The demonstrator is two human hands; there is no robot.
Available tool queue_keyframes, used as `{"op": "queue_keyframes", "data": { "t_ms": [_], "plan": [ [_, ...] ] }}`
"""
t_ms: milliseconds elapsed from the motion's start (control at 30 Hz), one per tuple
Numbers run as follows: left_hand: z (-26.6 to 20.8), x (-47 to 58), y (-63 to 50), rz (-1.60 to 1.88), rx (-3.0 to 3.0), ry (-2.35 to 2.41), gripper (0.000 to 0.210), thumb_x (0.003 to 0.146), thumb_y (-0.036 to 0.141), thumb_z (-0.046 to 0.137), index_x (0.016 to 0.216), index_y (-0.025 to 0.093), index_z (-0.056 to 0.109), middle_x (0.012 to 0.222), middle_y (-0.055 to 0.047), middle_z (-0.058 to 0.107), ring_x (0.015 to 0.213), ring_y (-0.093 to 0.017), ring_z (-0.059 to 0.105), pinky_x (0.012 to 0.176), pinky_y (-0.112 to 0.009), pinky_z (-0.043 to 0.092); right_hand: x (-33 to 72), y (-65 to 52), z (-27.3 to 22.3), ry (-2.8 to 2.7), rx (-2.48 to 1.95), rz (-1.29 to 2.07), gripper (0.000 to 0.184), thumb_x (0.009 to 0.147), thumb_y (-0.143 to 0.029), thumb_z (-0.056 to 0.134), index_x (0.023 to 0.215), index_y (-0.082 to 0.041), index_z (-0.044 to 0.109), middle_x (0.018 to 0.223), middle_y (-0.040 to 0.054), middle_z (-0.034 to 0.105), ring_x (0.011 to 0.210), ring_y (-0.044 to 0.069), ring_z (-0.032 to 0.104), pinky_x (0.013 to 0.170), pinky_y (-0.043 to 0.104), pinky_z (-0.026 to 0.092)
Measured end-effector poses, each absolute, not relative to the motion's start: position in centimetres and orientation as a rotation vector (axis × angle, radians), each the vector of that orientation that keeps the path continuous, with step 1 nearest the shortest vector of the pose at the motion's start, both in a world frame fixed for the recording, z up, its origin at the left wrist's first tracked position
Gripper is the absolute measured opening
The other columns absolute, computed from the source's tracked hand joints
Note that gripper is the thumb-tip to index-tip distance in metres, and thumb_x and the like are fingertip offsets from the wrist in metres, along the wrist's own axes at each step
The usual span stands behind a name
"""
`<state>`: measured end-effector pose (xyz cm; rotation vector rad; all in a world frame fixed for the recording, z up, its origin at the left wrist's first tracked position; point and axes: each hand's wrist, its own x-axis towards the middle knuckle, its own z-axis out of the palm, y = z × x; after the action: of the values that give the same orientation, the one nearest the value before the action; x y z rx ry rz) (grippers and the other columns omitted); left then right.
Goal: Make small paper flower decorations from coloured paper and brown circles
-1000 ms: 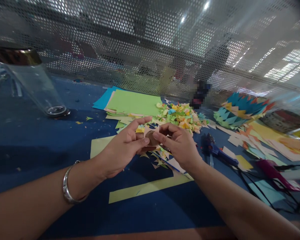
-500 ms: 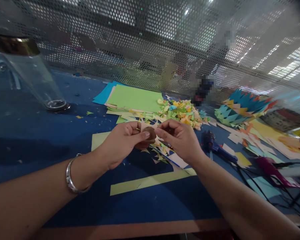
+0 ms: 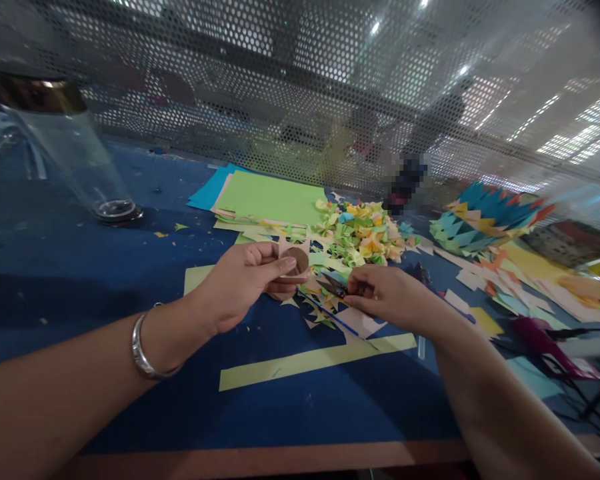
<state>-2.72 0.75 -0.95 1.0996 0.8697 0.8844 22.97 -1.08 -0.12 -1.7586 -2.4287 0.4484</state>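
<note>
My left hand (image 3: 245,283), a silver bangle on its wrist, pinches a small round brown piece (image 3: 300,255) between thumb and fingers. Pale paper (image 3: 284,248) with pointed corners sticks out around that piece. To its right, my right hand (image 3: 385,297) has its fingers curled round the handle end of small dark scissors (image 3: 334,286). The blades point left toward the round piece, low over cut paper scraps, and the handles are mostly hidden by the fingers. A blue pencil-like stick (image 3: 341,325) lies just below the scissors.
Behind the hands are green sheets (image 3: 275,197) and a heap of folded paper bits (image 3: 367,230). A yellow-green strip (image 3: 300,365) lies in front. At right are a zigzag paper ring (image 3: 480,220), a magenta device (image 3: 543,343) and cables. A clear bottle (image 3: 75,153) stands left.
My right hand has let go of the paper around the round piece, moved right and down, and closed on the scissors. My left hand still holds the piece in nearly the same place.
</note>
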Motion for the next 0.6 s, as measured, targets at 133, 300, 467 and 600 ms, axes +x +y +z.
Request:
{"op": "queue_keyframes", "data": {
  "t_ms": [133, 300, 467, 600],
  "plan": [
    [-1.0, -2.7, 0.7, 0.863, 1.11, 0.837, 0.013, 0.084, 0.029, 0.068, 0.087, 0.016, 0.07, 0.096, -0.011, 0.075, 0.097, -0.023, 0.071, 0.077, -0.033, 0.056, 22.1, -1.5, 0.2, -2.547, -1.77, 0.275, 0.012, 0.085, -0.032, 0.059, 0.081, -0.021, 0.063, 0.083, 0.0054, 0.063, 0.067, 0.017, 0.054, 0.056, 0.029, 0.034],
    [-1.2, -2.7, 0.6, 0.848, 1.13, 0.826, 0.015, 0.085, 0.031, 0.067, 0.09, 0.017, 0.069, 0.1, -0.01, 0.075, 0.099, -0.023, 0.071, 0.079, -0.032, 0.055, 21.7, -1.6, 0.2, -2.547, -1.813, 0.171, 0.007, 0.079, -0.024, 0.057, 0.073, -0.021, 0.055, 0.077, 0.0037, 0.057, 0.062, 0.015, 0.047, 0.053, 0.029, 0.029],
    [-1.2, -2.7, 0.5, 0.849, 1.138, 0.813, 0.014, 0.085, 0.031, 0.068, 0.088, 0.018, 0.07, 0.099, -0.009, 0.075, 0.098, -0.022, 0.071, 0.08, -0.031, 0.054, 22.1, -1.1, 0.0, -2.38, -1.762, 0.288, 0.016, 0.078, -0.023, 0.057, 0.07, -0.022, 0.043, 0.063, -0.0022, 0.048, 0.054, 0.012, 0.041, 0.05, 0.029, 0.027],
    [-1.3, -2.6, 0.5, 0.836, 1.178, 0.791, 0.018, 0.086, 0.034, 0.067, 0.092, 0.017, 0.07, 0.099, -0.01, 0.075, 0.098, -0.022, 0.071, 0.08, -0.031, 0.054, 22.1, -1.2, -0.1, -2.201, -1.67, 0.41, 0.017, 0.083, -0.021, 0.053, 0.073, -0.023, 0.039, 0.058, -0.0059, 0.037, 0.05, 0.011, 0.036, 0.049, 0.028, 0.025]
  ]
}}
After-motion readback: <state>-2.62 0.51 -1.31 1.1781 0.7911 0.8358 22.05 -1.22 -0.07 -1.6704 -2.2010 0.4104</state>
